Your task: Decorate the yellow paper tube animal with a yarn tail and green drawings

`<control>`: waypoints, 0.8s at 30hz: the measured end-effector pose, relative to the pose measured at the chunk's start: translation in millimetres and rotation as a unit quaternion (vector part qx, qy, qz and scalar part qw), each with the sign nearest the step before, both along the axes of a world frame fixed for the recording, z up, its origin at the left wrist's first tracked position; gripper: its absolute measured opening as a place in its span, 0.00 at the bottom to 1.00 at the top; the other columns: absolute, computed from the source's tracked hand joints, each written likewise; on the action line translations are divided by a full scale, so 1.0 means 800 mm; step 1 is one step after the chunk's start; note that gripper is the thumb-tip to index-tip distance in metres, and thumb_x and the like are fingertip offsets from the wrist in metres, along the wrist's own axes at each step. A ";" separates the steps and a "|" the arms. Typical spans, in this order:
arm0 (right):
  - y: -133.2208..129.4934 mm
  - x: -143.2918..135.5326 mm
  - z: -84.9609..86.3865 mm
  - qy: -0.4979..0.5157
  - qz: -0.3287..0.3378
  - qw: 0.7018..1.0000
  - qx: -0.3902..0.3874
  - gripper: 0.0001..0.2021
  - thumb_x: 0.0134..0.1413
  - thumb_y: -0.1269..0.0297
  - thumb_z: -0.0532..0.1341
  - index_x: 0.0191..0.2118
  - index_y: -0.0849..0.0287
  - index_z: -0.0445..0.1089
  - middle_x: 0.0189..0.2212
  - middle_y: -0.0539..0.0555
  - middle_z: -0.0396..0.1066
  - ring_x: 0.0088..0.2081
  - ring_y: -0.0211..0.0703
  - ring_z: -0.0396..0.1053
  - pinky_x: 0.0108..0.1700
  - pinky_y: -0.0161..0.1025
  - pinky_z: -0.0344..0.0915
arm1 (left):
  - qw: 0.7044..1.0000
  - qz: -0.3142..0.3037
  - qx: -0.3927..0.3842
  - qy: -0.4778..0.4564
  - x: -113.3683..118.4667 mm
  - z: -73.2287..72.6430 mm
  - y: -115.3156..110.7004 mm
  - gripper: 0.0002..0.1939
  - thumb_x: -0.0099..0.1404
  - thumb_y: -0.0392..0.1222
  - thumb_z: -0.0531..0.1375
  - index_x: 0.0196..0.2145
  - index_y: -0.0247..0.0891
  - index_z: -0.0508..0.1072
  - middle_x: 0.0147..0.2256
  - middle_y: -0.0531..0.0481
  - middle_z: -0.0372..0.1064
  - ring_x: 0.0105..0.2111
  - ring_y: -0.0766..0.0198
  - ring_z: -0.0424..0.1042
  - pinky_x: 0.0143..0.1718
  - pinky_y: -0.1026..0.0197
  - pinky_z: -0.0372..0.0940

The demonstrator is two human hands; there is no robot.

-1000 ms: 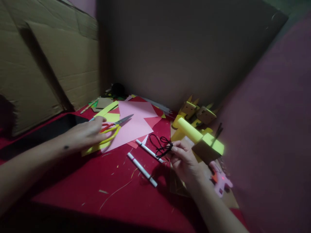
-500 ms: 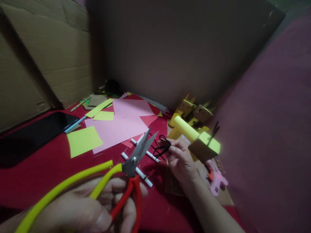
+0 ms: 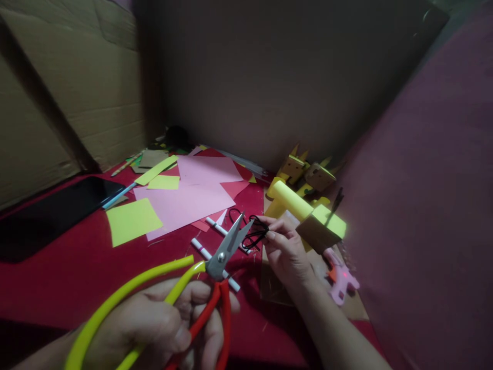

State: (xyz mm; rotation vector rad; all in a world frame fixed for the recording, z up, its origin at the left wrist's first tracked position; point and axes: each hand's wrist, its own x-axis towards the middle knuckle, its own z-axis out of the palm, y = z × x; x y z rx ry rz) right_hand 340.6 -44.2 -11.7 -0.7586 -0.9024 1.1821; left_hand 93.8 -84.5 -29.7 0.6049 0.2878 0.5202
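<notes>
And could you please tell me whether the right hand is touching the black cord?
Touching. The head view shows the right hand pinching the black cord in its fingers, the loops sticking out beyond them.

The left hand holds scissors with yellow and red handles, blades a little open. The right hand pinches a loopy black cord. Pink paper and two white pens lie on the red desk.

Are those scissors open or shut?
Partly open: the scissors in the left hand show a gap between their blade tips.
</notes>
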 end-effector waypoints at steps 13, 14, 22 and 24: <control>-0.002 -0.001 -0.005 -0.059 -0.026 0.997 0.035 0.06 0.43 0.67 0.76 0.27 0.52 0.81 0.42 0.51 0.85 0.47 0.46 0.79 0.55 0.45 0.71 | 0.995 -0.011 -0.045 -0.086 0.010 0.018 -0.007 0.24 0.53 0.36 0.64 0.48 0.31 0.83 0.33 0.42 0.81 0.31 0.57 0.81 0.33 0.64 0.71; -0.001 -0.001 -0.007 -0.065 -0.030 0.997 0.037 0.06 0.44 0.67 0.76 0.27 0.52 0.81 0.41 0.51 0.85 0.47 0.46 0.78 0.55 0.45 0.71 | 0.994 -0.011 -0.055 -0.099 0.012 0.020 -0.008 0.22 0.53 0.35 0.64 0.46 0.31 0.84 0.33 0.42 0.81 0.32 0.56 0.81 0.34 0.62 0.72; -0.001 0.000 -0.016 -0.092 -0.037 0.995 0.015 0.05 0.43 0.67 0.77 0.27 0.52 0.82 0.32 0.49 0.81 0.37 0.42 0.75 0.45 0.39 0.71 | 0.993 0.036 -0.060 -0.100 0.024 0.025 -0.013 0.19 0.57 0.34 0.64 0.47 0.30 0.83 0.31 0.41 0.78 0.30 0.54 0.78 0.34 0.57 0.72; -0.002 -0.002 -0.016 -0.092 -0.021 0.996 0.004 0.05 0.43 0.65 0.77 0.27 0.53 0.81 0.33 0.49 0.81 0.37 0.42 0.76 0.44 0.39 0.72 | 0.993 0.045 -0.052 -0.099 0.028 0.024 -0.015 0.18 0.59 0.36 0.64 0.47 0.29 0.82 0.26 0.45 0.74 0.24 0.59 0.73 0.30 0.58 0.70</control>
